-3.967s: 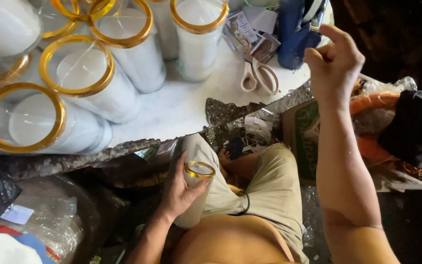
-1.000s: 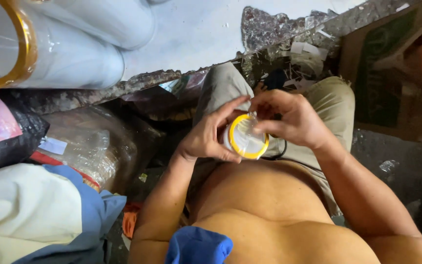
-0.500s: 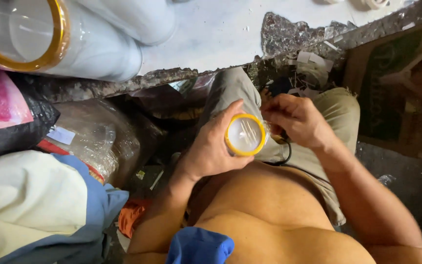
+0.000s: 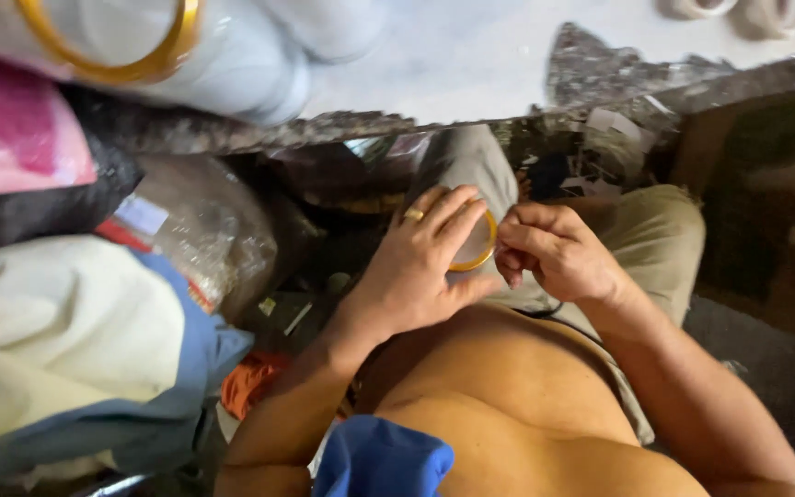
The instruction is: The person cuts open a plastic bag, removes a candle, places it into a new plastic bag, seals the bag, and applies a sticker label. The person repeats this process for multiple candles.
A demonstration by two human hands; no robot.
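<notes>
The jar (image 4: 477, 245) sits in the lap, nearly hidden: only an arc of its gold rim shows between the two hands. The left hand (image 4: 420, 267) lies flat over the mouth, fingers (image 4: 448, 216) spread across the top and thumb curled round the near side, so it grips the jar from above. A ring shows on one of those fingers. The right hand (image 4: 554, 253) is closed just beside the rim, fingertips pinched together against the jar's edge; what they pinch is too small to tell, though it looks like a film or cover at the rim.

To do this well, as I judge it, the left palm should keep steady downward pressure so the cover does not slide, while the right fingers work in short pinches round the rim, turning the jar a little rather than stretching the wrist. Keep the jar braced on the thigh (image 4: 637, 230) under the right hand; a glass thing held loose over a hard floor is the risk.

Beyond the left hand stands the table edge (image 4: 471, 120), with more gold-rimmed jars (image 4: 186, 46) lying up to the left. Left of the left forearm is crumpled clear wrap (image 4: 204, 230), then a cream and blue cloth (image 4: 75, 350). A blue cloth (image 4: 379, 460) lies nearest the chest.
</notes>
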